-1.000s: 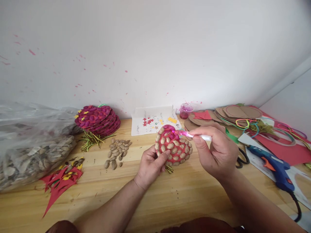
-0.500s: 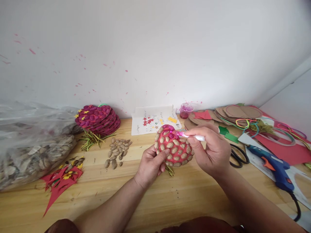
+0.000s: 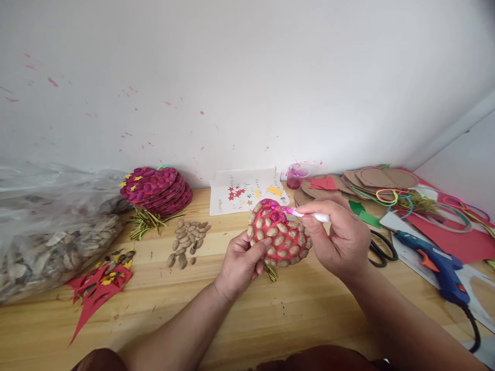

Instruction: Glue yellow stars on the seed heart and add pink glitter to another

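Note:
My left hand [image 3: 243, 260] grips the lower left rim of a red disc [image 3: 273, 242] studded with peanut shells, thumb on its face. A few shells near the disc's top are wet magenta; the others are bare tan. A tuft of green strands [image 3: 270, 272] hangs below it. Pinched in my right hand [image 3: 338, 237] is a white-handled paintbrush [image 3: 319, 217], its magenta tip at the painted shells. Loose peanuts [image 3: 189, 237] lie on the table to the left. Behind them is a stack of finished-looking magenta discs [image 3: 157, 190], the front one with yellow stars.
A clear bag of peanut shells [image 3: 73, 247] fills the left, with red scraps [image 3: 100, 288] before it. A star-covered paper sheet [image 3: 220, 203] and a cup of magenta paint [image 3: 296, 178] stand by the wall. Cardboard pieces [image 3: 386, 178], black-handled scissors [image 3: 382, 250] and a blue glue gun [image 3: 436, 268] lie right.
The brush and right hand have shifted slightly right. The disc has turned a little in my left hand, and the brush tip stays among the magenta shells near the top.

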{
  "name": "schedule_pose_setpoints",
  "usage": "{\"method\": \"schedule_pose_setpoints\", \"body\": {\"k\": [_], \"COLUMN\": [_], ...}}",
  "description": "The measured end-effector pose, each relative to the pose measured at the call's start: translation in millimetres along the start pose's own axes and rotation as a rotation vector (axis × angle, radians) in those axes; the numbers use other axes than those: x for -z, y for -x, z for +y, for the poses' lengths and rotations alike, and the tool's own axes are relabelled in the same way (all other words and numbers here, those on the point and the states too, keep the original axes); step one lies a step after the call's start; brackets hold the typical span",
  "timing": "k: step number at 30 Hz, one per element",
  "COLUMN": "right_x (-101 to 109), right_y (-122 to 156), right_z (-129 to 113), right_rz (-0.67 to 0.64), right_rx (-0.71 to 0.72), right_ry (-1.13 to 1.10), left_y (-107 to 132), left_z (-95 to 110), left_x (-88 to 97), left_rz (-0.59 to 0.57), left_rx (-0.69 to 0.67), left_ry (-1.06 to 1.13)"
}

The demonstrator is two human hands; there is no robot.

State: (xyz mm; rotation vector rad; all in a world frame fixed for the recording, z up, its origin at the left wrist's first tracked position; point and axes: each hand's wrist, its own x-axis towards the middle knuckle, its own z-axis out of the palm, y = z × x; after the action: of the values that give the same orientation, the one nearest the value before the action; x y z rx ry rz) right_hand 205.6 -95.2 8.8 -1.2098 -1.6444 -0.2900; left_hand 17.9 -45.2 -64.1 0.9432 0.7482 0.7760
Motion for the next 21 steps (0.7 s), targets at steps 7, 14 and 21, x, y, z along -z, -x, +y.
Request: {"method": "schedule_pose_setpoints", "body": {"k": [7,14,21], "right_x": [-0.3,0.3,0.2], "right_y": [1.0,0.9,1.4], "right_z": [0.0,0.1,3.2], "right_rz": [-0.017,-0.01,-0.018], "right_rx": [0.019,-0.02,-0.048], "right_ry": [-0.012,-0.001,-0.022], "left_y": [-0.2,-0.8,2.2], "left_z": [-0.4,1.0,9.9], "left_x": [1.7,-0.4,-4.0], "left_rz": [-0.008,0.007,-0.016], "left_rx": [-0.002,0.005,0.051], "left_ry": [0.004,0.037,0.124]}}
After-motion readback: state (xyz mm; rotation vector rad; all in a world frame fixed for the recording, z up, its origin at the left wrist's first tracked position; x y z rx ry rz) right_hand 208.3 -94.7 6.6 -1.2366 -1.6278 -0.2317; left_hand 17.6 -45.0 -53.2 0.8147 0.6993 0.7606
